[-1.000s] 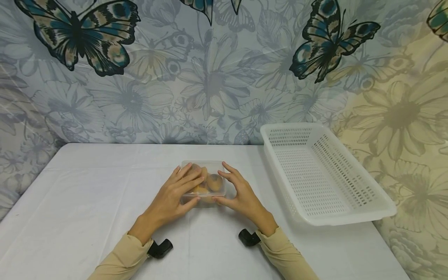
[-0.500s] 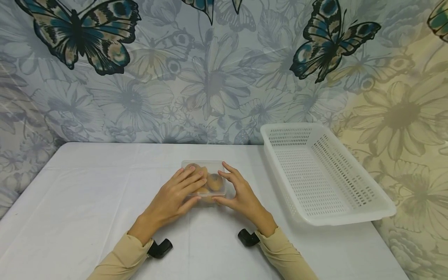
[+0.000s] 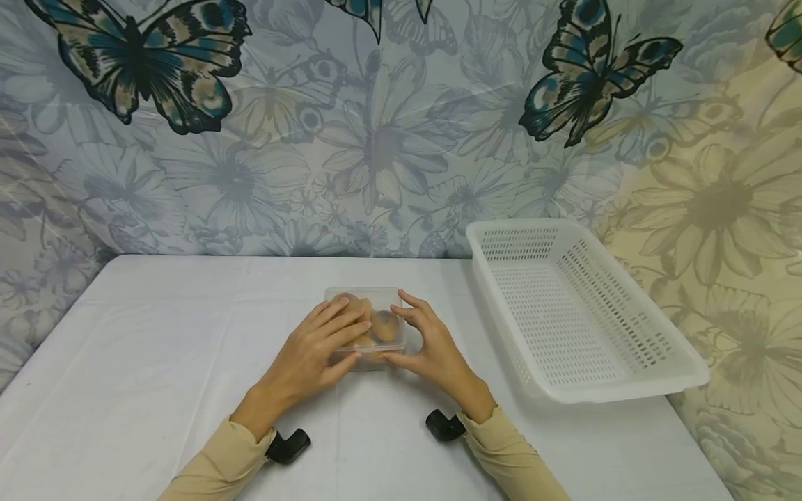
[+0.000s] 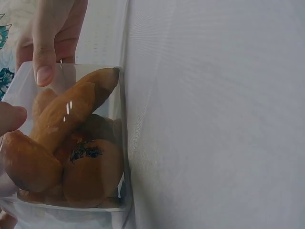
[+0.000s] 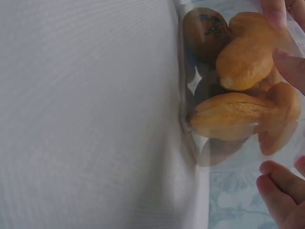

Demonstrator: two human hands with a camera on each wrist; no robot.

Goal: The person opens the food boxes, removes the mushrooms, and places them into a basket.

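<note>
A clear lidded plastic container (image 3: pixel 376 341) holding several golden-brown bread rolls (image 4: pixel 71 114) sits on the white table. My left hand (image 3: pixel 307 348) lies over its left part, fingers across the lid and thumb at the near side. Around the right end, my right hand (image 3: pixel 435 348) holds it, with the thumb at the near side and fingers spread by the right edge. One roll (image 5: pixel 207 33) has dark green flecks on top. Both thumbs show against the container in the left wrist view. The left hand covers part of the lid.
A white perforated plastic basket (image 3: pixel 589 313) stands to the right of the container, with no contents visible in it. White cloth covers the table (image 3: pixel 156 348). Behind hangs a floral and butterfly-patterned cloth (image 3: pixel 382 146).
The left hand's fingers have shifted slightly nearer and to the right on the lid since a second ago. The right hand and container stay practically in place.
</note>
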